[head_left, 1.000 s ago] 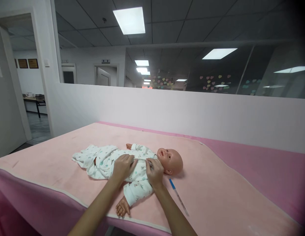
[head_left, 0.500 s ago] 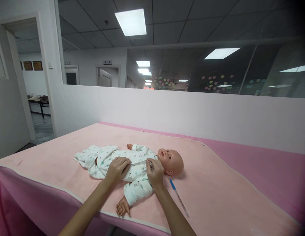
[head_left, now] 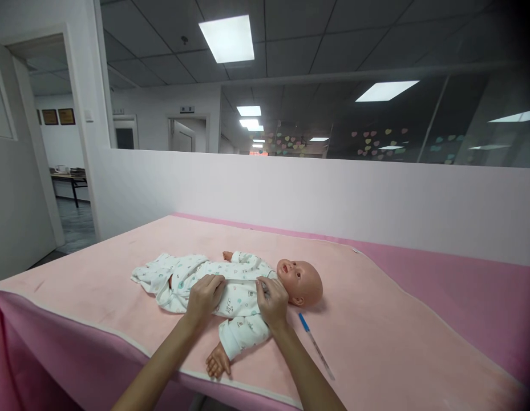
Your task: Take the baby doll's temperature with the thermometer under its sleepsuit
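Note:
A baby doll [head_left: 301,281] in a white patterned onesie [head_left: 239,294] lies on its back on a light pink blanket [head_left: 119,274], head to the right. My left hand [head_left: 203,297] rests curled on the doll's belly, fingers pinching the onesie fabric. My right hand [head_left: 272,301] is closed on the fabric at the doll's chest, just below the chin. The doll's near arm [head_left: 230,345] sticks out toward the table edge.
A thin stick with a blue end [head_left: 316,345] lies on the blanket right of the doll. The blanket covers a darker pink table [head_left: 461,285] against a white half wall [head_left: 333,200]. A doorway [head_left: 55,142] opens at the left.
My left hand slid a little from the doll's chest toward its belly. My right hand stayed at the chest. The view shifted slightly.

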`<action>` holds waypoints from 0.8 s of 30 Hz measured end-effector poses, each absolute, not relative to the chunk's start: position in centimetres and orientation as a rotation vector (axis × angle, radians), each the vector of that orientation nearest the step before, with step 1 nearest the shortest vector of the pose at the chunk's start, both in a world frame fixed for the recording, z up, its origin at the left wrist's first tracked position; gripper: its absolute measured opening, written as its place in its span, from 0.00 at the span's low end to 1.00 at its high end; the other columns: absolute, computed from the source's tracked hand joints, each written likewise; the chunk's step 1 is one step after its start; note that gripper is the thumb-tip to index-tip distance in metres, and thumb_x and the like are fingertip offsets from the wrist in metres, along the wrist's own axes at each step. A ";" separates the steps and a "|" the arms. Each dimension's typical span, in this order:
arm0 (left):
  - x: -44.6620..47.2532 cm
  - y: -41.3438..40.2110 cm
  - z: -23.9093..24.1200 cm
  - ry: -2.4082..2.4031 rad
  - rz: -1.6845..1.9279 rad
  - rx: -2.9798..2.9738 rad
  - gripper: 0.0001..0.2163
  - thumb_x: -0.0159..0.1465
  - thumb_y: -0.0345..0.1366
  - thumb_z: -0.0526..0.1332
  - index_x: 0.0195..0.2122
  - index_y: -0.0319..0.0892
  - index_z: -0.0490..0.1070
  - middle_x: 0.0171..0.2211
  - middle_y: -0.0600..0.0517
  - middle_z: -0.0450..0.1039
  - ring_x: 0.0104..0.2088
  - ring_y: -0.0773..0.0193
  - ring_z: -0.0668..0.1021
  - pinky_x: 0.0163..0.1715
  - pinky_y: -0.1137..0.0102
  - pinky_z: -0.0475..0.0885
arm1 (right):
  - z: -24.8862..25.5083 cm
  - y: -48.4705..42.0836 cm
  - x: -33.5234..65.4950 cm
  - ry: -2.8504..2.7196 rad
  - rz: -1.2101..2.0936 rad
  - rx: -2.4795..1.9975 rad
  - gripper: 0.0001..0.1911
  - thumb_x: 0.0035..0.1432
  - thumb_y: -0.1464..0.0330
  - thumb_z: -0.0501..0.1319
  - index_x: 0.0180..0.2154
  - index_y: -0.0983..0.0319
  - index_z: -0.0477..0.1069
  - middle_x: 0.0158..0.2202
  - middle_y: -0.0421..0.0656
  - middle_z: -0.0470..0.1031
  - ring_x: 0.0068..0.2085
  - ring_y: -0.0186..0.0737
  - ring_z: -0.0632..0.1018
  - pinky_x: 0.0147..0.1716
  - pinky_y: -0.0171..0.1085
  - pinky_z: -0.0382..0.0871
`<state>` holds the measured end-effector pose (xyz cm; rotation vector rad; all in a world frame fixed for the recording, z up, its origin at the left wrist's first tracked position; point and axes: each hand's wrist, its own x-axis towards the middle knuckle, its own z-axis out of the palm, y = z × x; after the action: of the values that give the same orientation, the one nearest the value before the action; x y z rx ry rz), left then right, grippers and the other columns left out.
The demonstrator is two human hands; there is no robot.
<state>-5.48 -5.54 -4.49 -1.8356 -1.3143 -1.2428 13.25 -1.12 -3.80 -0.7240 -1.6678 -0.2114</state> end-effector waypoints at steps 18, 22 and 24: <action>-6.0 -4.5 -5.0 -1.302 -1.097 -1.679 0.09 0.61 0.33 0.54 0.38 0.42 0.73 0.22 0.52 0.75 0.21 0.65 0.75 0.22 0.71 0.64 | -3.8 -1.1 13.2 -1.680 -0.234 -0.731 0.09 0.57 0.70 0.53 0.29 0.62 0.70 0.25 0.42 0.73 0.27 0.37 0.71 0.29 0.35 0.63; -5.8 -4.6 -4.7 -1.291 -1.107 -1.649 0.08 0.61 0.33 0.55 0.35 0.43 0.73 0.21 0.53 0.75 0.21 0.65 0.75 0.21 0.72 0.63 | -3.8 -1.1 13.3 -1.684 -0.213 -0.722 0.09 0.57 0.70 0.53 0.29 0.62 0.70 0.24 0.42 0.73 0.27 0.37 0.70 0.29 0.35 0.62; -5.7 -4.8 -4.6 -1.287 -1.104 -1.653 0.07 0.60 0.33 0.55 0.35 0.43 0.73 0.23 0.53 0.76 0.22 0.66 0.75 0.21 0.73 0.64 | -3.8 -1.1 13.3 -1.682 -0.212 -0.721 0.09 0.57 0.70 0.53 0.29 0.62 0.70 0.24 0.42 0.73 0.27 0.36 0.70 0.29 0.35 0.62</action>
<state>-5.71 -4.77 -4.59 -1.6529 -1.2871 -1.1035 13.32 -1.11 -3.85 -0.7210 -1.6818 -0.2119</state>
